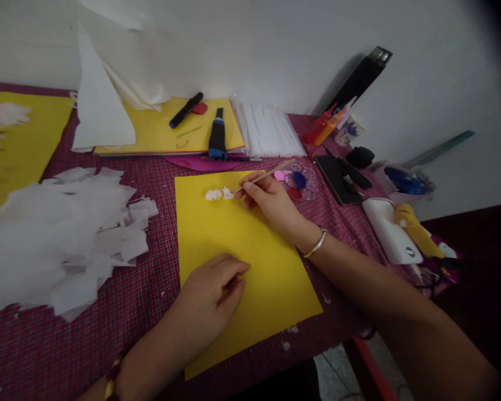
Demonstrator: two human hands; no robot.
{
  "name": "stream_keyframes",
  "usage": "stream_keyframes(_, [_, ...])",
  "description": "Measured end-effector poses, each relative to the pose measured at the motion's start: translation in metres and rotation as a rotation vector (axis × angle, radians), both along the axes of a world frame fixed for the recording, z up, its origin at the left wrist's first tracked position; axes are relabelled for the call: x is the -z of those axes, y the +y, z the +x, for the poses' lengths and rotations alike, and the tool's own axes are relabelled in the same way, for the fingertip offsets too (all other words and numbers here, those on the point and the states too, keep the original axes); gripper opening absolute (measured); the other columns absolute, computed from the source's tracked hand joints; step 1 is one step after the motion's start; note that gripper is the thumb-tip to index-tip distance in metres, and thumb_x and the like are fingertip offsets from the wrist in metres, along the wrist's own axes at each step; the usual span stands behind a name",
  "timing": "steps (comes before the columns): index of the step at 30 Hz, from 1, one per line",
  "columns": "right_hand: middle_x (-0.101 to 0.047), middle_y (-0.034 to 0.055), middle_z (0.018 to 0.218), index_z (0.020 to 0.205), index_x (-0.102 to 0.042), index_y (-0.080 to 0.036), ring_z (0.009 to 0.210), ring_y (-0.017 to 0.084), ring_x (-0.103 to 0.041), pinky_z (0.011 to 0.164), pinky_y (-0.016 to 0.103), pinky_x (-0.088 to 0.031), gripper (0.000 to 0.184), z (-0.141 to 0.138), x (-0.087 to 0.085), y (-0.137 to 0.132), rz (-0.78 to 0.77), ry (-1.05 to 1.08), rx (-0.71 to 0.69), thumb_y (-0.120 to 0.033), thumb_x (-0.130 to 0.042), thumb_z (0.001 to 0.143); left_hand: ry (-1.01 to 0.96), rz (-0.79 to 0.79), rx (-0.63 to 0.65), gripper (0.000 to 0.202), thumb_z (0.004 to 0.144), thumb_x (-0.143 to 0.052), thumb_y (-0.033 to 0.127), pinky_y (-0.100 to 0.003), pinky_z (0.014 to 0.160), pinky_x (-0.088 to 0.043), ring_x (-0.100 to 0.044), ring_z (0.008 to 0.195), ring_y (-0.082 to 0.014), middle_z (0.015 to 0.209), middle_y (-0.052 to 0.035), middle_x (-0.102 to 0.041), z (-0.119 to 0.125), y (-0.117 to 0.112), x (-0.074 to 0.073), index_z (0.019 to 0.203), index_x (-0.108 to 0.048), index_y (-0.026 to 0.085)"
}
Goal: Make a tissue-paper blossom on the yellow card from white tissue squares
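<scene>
Right now your right hand (267, 197) reaches forward across the yellow paper sheet (250, 267), forearm slanting in from the lower right, wrist low and close to the paper, with a silver bangle (316, 244) sitting at the wrist. Your fingers are pinched together around a thin wooden stick (275, 170), gripped like a pen; its far end slants up and to the right over the clear paint palette (303, 182), while its near end meets the small white tissue clump (218, 194) that lies near the top edge of the sheet.

Your left hand (211, 295) rests on the lower left part of the same sheet, palm down, forearm coming in from the bottom edge. Its fingers are curled in together, thumb tucked against the forefinger, and you cannot tell whether anything sits between them.

The sheet lies flat on the red checked tablecloth (150, 301), turned a little to the table edge. A heap of torn white tissue paper (54, 239) sits well to the left of your left hand, and a black marker (186, 109) lies on a stack of yellow card by the wall
</scene>
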State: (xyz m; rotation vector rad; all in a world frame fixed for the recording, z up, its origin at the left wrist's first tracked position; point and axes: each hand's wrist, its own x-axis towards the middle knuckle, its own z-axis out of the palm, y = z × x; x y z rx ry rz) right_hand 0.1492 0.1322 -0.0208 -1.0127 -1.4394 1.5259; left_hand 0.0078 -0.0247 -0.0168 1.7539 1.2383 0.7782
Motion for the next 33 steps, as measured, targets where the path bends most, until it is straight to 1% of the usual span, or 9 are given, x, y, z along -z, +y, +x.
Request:
stream_keyframes(5, [-0.063, -0.0014, 0.075, 0.088, -0.051, -0.021, 0.062, 0.009, -0.058, 0.054, 0.021, -0.045, 0.016, -0.005, 0.008, -0.001, 0.139, -0.068, -0.043, -0.034, -0.059, 0.086, 0.006, -0.024, 0.008, 0.019, 0.084, -0.048, 0.010, -0.028, 0.067, -0.046, -0.059, 0.074, -0.0150, 0.083, -0.0036, -0.064, 0.001, 0.002, -0.002, 0.092, -0.064, 0.016])
stream_keyframes(10, [-0.063, -0.0011, 0.076, 0.089, -0.050, -0.021, 0.065, 0.009, -0.059, 0.056, 0.021, -0.045, 0.011, -0.008, 0.011, 0.002, 0.193, -0.105, -0.079, -0.031, -0.054, 0.089, 0.003, -0.020, 0.019, 0.019, 0.085, -0.047, 0.010, -0.028, 0.067, -0.045, -0.058, 0.074, -0.0148, 0.082, -0.0031, -0.063, 0.001, 0.004, -0.001, 0.093, -0.063, 0.016])
stream_keyframes(16, [-0.063, 0.0002, 0.079, 0.091, -0.050, -0.020, 0.074, 0.012, -0.062, 0.060, 0.023, -0.046, 0.011, -0.012, 0.013, 0.004, 0.240, -0.117, -0.124, -0.030, -0.054, 0.090, 0.001, -0.020, 0.016, 0.019, 0.085, -0.047, 0.010, -0.028, 0.067, -0.045, -0.058, 0.076, -0.0150, 0.083, -0.0034, -0.063, 0.000, 0.003, -0.001, 0.092, -0.063, 0.016])
stream_keyframes(22, [-0.064, 0.0022, 0.083, 0.091, -0.051, -0.019, 0.079, 0.014, -0.063, 0.068, 0.027, -0.048, 0.009, -0.011, 0.014, 0.003, 0.330, -0.253, -0.154, -0.028, -0.051, 0.091, -0.024, -0.014, 0.012, 0.021, 0.083, -0.047, 0.008, -0.028, 0.068, -0.046, -0.060, 0.078, -0.0157, 0.085, -0.0046, -0.066, 0.001, 0.003, -0.001, 0.092, -0.064, 0.017])
stream_keyframes(24, [-0.064, 0.0024, 0.081, 0.089, -0.052, -0.019, 0.077, 0.014, -0.062, 0.067, 0.027, -0.047, 0.007, -0.014, 0.009, 0.006, 0.364, -0.321, -0.158, -0.025, -0.050, 0.091, -0.019, -0.009, 0.010, 0.021, 0.084, -0.047, 0.008, -0.028, 0.068, -0.046, -0.060, 0.078, -0.0160, 0.084, -0.0047, -0.066, 0.001, 0.003, -0.002, 0.091, -0.065, 0.016])
stream_keyframes(26, [-0.063, 0.0019, 0.077, 0.086, -0.052, -0.019, 0.073, 0.014, -0.061, 0.065, 0.027, -0.047, 0.005, -0.020, 0.000, 0.015, 0.381, -0.401, -0.186, -0.019, -0.050, 0.090, -0.017, -0.003, 0.012, 0.020, 0.084, -0.047, 0.008, -0.028, 0.068, -0.045, -0.060, 0.077, -0.0157, 0.084, -0.0045, -0.066, 0.001, 0.003, -0.002, 0.090, -0.065, 0.016])
stream_keyframes(29, [-0.063, 0.0013, 0.067, 0.076, -0.052, -0.019, 0.061, 0.013, -0.059, 0.056, 0.025, -0.046, 0.013, -0.036, -0.019, 0.031, 0.369, -0.554, -0.298, -0.012, -0.053, 0.086, -0.019, -0.001, 0.021, 0.021, 0.084, -0.048, 0.008, -0.028, 0.069, -0.046, -0.060, 0.079, -0.0157, 0.085, -0.0046, -0.066, 0.001, 0.002, -0.003, 0.092, -0.065, 0.016])
stream_keyframes(31, [-0.062, 0.0015, 0.060, 0.067, -0.052, -0.019, 0.052, 0.012, -0.056, 0.050, 0.025, -0.045, 0.021, -0.047, -0.030, 0.042, 0.332, -0.654, -0.402, -0.009, -0.055, 0.085, -0.010, -0.006, 0.031, 0.020, 0.084, -0.048, 0.008, -0.029, 0.070, -0.046, -0.059, 0.079, -0.0159, 0.085, -0.0046, -0.066, 0.000, 0.003, -0.002, 0.092, -0.065, 0.017])
stream_keyframes(33, [-0.061, 0.0008, 0.054, 0.061, -0.051, -0.019, 0.047, 0.011, -0.054, 0.045, 0.023, -0.043, 0.026, -0.055, -0.039, 0.049, 0.277, -0.732, -0.458, -0.008, -0.056, 0.083, -0.001, -0.008, 0.041, 0.020, 0.085, -0.048, 0.009, -0.029, 0.071, -0.046, -0.059, 0.080, -0.0159, 0.085, -0.0045, -0.065, 0.000, 0.003, -0.003, 0.091, -0.065, 0.017])
